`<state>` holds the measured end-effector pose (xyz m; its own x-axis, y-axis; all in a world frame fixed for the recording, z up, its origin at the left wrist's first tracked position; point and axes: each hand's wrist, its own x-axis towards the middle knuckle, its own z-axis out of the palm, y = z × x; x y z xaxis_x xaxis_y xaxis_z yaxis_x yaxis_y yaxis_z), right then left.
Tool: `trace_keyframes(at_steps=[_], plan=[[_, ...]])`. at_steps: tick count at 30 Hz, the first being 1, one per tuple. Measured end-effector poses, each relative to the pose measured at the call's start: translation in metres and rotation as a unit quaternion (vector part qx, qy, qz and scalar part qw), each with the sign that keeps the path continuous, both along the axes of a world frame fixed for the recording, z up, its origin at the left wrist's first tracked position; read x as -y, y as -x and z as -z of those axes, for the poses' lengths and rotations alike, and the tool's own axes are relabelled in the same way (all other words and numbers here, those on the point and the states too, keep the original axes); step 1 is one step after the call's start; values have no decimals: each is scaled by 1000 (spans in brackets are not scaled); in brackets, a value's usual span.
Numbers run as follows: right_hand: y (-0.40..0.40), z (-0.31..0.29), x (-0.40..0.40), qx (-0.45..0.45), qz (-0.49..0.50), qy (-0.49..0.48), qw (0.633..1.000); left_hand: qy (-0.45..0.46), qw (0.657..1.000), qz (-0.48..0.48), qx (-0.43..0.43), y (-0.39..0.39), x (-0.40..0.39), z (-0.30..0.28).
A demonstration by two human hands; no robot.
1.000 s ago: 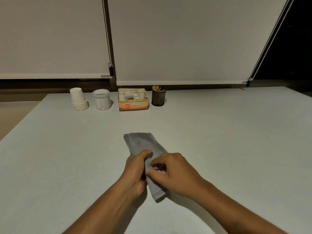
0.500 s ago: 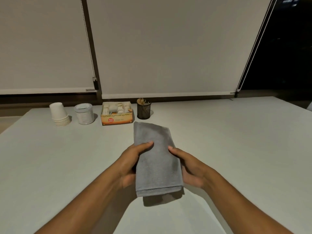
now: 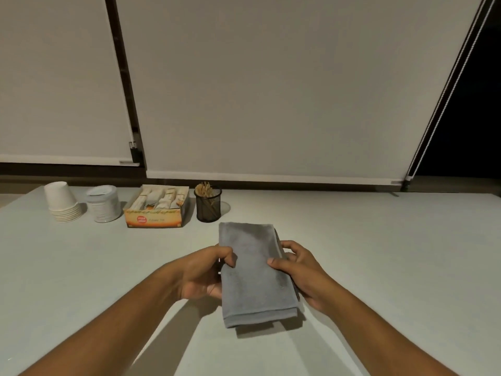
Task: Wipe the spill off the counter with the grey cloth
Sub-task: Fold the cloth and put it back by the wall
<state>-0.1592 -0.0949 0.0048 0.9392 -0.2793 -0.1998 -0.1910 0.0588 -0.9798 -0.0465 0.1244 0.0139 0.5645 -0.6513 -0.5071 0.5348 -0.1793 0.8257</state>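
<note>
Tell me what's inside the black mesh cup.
The mesh cup holds a bundle of thin tan sticks, their tops poking above the rim; they look like stirrers or toothpicks. Their lower ends and the cup's bottom are too dark to make out.

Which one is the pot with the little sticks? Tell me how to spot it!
Look along the back edge of the counter, under the blinds. Four things stand in a row; the pot is rightmost, beside the orange box. It alone is black mesh, with sticks poking out.
</note>
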Motion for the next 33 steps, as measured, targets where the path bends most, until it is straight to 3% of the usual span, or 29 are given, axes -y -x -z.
trace_keyframes(at_steps=[5, 14, 22, 28, 33], plan=[[-51, 2, 52, -7, 16, 42, 999, -32, 997, 2, 74, -48, 52, -5], [-175, 21, 137, -30, 41, 181, 982, -77, 982, -83, 150, -140, 144, -1], [-250, 27, 159, -62, 58, 307, 948, -150, 948, -137, 245, -202, 181, 17], [-259, 35, 160, -90, 66, 419, 901, -265, 864, -142, 404, -211, 192, 38], [-233, 41, 153, -101, 78, 501, 856, -350, 741, -86, 566, -185, 182, 44]])
